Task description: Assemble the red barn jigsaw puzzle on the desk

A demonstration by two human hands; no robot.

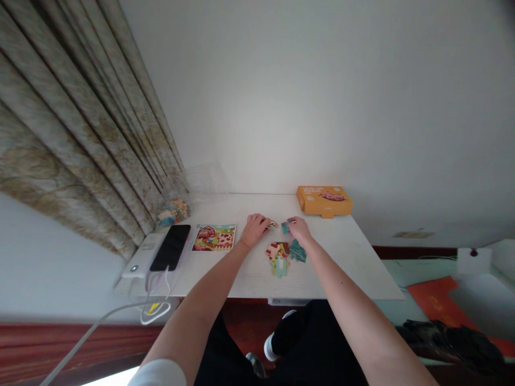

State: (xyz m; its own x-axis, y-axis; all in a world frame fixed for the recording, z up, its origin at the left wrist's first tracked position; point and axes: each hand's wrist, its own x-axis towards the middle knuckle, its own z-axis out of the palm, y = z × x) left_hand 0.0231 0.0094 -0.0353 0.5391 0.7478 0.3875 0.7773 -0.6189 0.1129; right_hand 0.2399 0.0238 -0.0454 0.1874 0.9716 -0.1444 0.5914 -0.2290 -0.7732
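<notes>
Head view shows the white counter (pixel 341 268), with the orange box (pixel 325 201) at its back right and the farm picture card (pixel 213 237) on its left. The right hand (pixel 299 228) grasps a teal puzzle piece (pixel 285 228); the left hand (pixel 256 229) has its fingertips at a striped piece (pixel 273 224), its grip unclear, both above the loose puzzle pieces (pixel 280 266).

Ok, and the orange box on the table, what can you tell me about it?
The orange box looks like printed cardboard, with white lettering and a pink, dark-spotted picture on its upper face. It seems shut, though a small tab sticks out from its near edge. It lies flat at the far right corner of the white table, near the wall; neither hand touches it.
</notes>
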